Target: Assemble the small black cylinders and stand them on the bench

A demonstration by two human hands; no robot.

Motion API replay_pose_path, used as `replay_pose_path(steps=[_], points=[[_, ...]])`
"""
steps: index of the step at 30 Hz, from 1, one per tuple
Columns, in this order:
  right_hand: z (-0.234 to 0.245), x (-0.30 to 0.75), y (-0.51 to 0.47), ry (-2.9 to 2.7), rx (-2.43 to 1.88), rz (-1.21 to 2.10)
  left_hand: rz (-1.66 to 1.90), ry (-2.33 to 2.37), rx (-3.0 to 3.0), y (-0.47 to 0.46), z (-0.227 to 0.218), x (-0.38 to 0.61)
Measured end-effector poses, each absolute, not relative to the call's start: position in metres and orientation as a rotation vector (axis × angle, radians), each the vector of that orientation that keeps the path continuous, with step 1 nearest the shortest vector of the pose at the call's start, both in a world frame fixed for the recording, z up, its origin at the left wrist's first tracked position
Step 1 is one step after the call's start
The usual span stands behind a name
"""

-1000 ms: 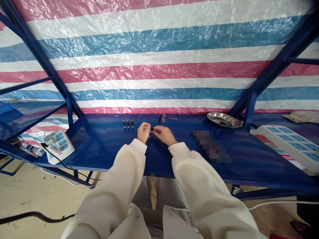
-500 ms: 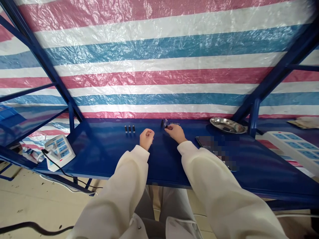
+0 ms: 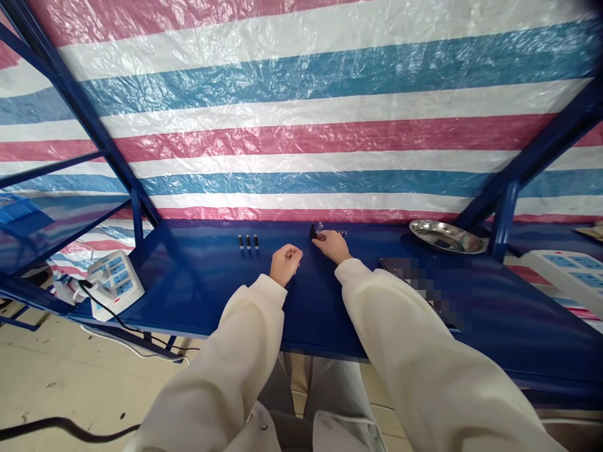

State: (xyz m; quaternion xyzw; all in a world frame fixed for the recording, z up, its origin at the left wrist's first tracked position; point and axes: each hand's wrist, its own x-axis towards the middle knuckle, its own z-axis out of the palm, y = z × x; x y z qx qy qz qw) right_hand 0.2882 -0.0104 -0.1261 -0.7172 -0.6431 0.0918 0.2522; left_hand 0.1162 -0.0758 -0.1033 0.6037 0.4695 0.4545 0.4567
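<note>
My left hand (image 3: 285, 262) rests on the blue shelf (image 3: 211, 282) with its fingers curled into a loose fist; whether anything is inside it is hidden. My right hand (image 3: 332, 245) reaches to the back of the shelf, fingertips pinched at a small clear piece (image 3: 320, 227) beside a short dark cylinder (image 3: 311, 231). A row of tiny dark parts (image 3: 340, 232) lies just right of my fingers. Three small dark cylinders (image 3: 248, 242) stand upright in a row left of my left hand.
A metal dish (image 3: 445, 236) sits at the back right by a blue upright post. A blurred flat object (image 3: 424, 292) lies right of my right arm. A white power strip (image 3: 115, 282) with a black cable sits at the left edge; another (image 3: 568, 276) lies at far right. A striped tarp hangs behind.
My hands were together at the shelf's middle holding a small dark piece. My right hand has since reached to the back by the clear piece; my left hand stayed, curled.
</note>
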Motion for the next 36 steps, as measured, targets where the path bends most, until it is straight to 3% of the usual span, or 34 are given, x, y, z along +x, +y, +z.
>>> replay_pose_path(steps=[19, 36], points=[[-0.122, 0.302, -0.001, -1.778, -2.020, 0.491, 1.104, 1.166, 1.555, -0.077, -0.104, 0.116], [-0.132, 0.298, -0.009, -1.596, -2.053, 0.350, 1.247, 1.375, 1.479, -0.069, -0.107, 0.109]])
